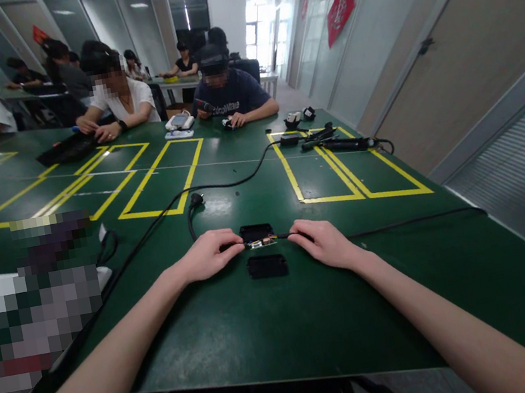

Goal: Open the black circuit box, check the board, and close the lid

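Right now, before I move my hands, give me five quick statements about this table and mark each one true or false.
1. The right hand pinches a thin black cable beside a small circuit board with coloured wires. True.
2. The two shallow black rectangular case pieces are fitted together. False: they lie apart, one farther piece beyond the board and one nearer piece on this side.
3. A black power plug lies farther from me than the left hand. True.
4. The tape outlines on the smooth green tabletop are red. False: the tape outlines are yellow.
5. The left hand is gripping the power plug. False: it is at the board's left end.
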